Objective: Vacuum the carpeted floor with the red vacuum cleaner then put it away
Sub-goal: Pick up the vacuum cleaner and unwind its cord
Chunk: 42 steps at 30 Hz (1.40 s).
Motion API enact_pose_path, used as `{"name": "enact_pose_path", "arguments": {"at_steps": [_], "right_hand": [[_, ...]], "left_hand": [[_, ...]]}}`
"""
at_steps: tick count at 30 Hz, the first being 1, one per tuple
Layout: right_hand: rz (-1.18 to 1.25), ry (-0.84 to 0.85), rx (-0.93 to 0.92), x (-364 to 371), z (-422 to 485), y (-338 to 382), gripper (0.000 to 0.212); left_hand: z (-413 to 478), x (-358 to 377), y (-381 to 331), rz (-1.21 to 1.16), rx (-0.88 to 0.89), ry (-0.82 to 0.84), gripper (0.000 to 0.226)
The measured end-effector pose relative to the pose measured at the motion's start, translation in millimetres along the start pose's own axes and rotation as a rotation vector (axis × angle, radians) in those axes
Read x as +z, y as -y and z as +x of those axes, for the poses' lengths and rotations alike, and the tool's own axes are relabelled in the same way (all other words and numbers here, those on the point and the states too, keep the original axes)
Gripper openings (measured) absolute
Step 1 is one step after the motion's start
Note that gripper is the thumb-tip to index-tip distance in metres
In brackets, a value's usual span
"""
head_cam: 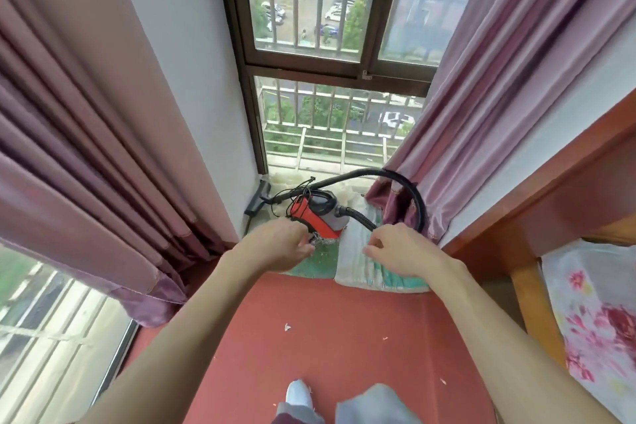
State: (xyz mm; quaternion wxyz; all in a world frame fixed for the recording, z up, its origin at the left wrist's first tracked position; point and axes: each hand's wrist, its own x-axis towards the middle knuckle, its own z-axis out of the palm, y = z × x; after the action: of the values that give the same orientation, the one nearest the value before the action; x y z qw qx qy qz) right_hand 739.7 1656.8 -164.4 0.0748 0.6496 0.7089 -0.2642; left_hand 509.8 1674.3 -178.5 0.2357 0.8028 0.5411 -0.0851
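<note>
The red vacuum cleaner [318, 217] stands on the floor in the far corner under the window, just past the far edge of the red carpet [309, 337], which has small scraps on it. The left hand [285, 244] is at the near left side of the machine with its fingers curled, and the right hand [395, 251] is just beside the hose [414, 196], also curled. I cannot tell if either hand really grips something. I think the main risk is the loose cord [292, 191] heaped on top: if the body is pulled out, it may catch on the wand or the nozzle [258, 201] by the wall. The hose loop lies against the curtain [481, 113] and could drag its hem.
</note>
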Motion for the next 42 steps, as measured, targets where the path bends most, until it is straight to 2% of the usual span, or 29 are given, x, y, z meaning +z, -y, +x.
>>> {"name": "enact_pose_path", "arguments": {"at_steps": [4, 9, 22, 29, 32, 37, 42], "right_hand": [[0.009, 0.060, -0.019, -21, 56, 1, 0.040], [0.000, 0.115, -0.051, -49, 127, -5, 0.036], [0.001, 0.200, -0.114, -93, 327, -50, 0.034], [-0.026, 0.248, -0.081, -79, 394, -59, 0.034], [-0.019, 0.270, -0.053, -67, 423, -56, 0.033], [-0.009, 0.236, 0.002, -38, 472, -46, 0.032], [-0.012, 0.248, 0.055, 14, 521, -38, 0.031]], "left_hand": [[49, -17, 23, 0.025, -0.014, 0.036, 0.036], [106, -39, 35, 0.036, -0.051, 0.078, 0.035], [266, -84, 77, -0.076, -0.271, 0.124, 0.033], [327, -77, 121, -0.129, -0.272, 0.169, 0.024], [352, -69, 147, -0.144, -0.284, 0.183, 0.033], [398, -38, 203, -0.173, -0.278, 0.143, 0.030], [431, 7, 259, -0.171, -0.238, 0.200, 0.026]]}}
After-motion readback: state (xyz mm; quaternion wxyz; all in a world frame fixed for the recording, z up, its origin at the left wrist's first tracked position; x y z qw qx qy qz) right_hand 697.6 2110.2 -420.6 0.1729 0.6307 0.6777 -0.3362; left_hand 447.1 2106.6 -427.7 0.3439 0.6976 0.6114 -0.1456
